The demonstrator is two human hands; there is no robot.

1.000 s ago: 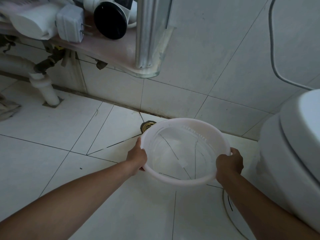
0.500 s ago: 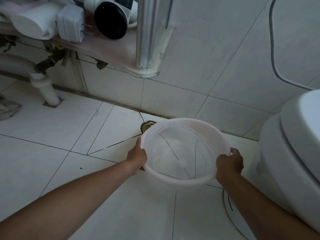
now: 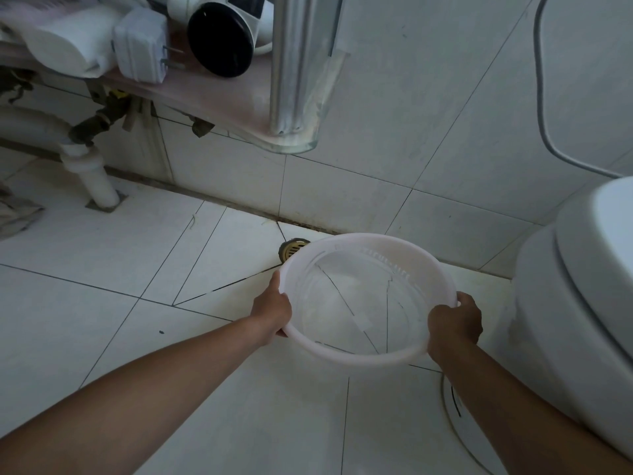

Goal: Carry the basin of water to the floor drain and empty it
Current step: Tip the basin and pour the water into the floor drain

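Basin (image 3: pixel 356 358) held over floor tiles, just short of drain (image 3: pixel 292 249) — far rim hides part of the drain. Left hand (image 3: pixel 272 311) grips left rim; right hand (image 3: pixel 454 320) grips right rim, fingers curled. Water inside, tile lines visible through it. Toilet (image 3: pixel 575 303) — close on right.

Prob. home bathroom: toilet (image 3: pixel 582 303), floor drain (image 3: pixel 292 250).

Drain (image 3: pixel 294 249) sits at the wall (image 3: pixel 428 114) foot, partly hidden behind the basin (image 3: pixel 363 359) rim. Open floor (image 3: pixel 102 303) lies left of basin, out to the pipe (image 3: pixel 92 176). Toilet (image 3: pixel 565 320) crowds the right side, just beside right hand (image 3: pixel 454 323). Shelf (image 3: pixel 222 97) overhangs above and left of drain. Cable (image 3: pixel 541 97) runs down wall above toilet.
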